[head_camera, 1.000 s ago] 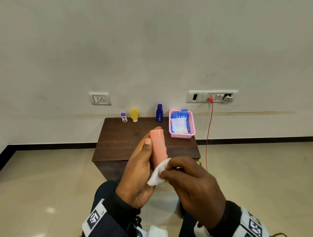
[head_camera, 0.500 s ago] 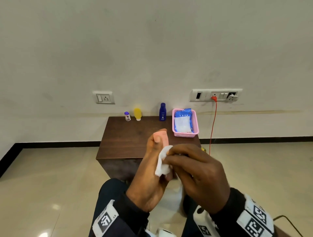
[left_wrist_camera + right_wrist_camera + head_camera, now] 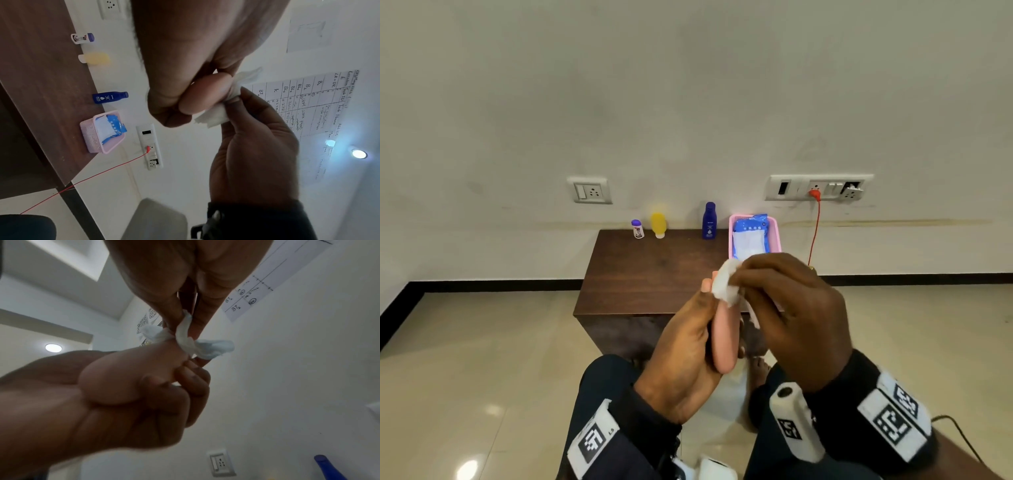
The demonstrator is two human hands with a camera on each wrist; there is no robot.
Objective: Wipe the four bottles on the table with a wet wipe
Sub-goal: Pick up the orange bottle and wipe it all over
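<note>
My left hand (image 3: pixel 688 342) grips a peach-pink bottle (image 3: pixel 725 339) upright in front of me, above my lap. My right hand (image 3: pixel 784 301) pinches a white wet wipe (image 3: pixel 726 286) against the bottle's top end; the same wipe (image 3: pixel 185 335) wraps the bottle tip (image 3: pixel 144 363) in the right wrist view. A small white bottle with a purple cap (image 3: pixel 637 229), a yellow bottle (image 3: pixel 658 224) and a dark blue bottle (image 3: pixel 709 221) stand along the far edge of the brown table (image 3: pixel 654 270).
A pink basket (image 3: pixel 777 236) holding a blue pack of wipes (image 3: pixel 751 229) sits at the table's back right corner. A red cable (image 3: pixel 815 233) hangs from the wall socket beside it. Tiled floor surrounds the table; my knees are below the hands.
The right hand has slid the wipe up the pink bottle from its lower body to its top end. Both hands have risen slightly toward the table.
</note>
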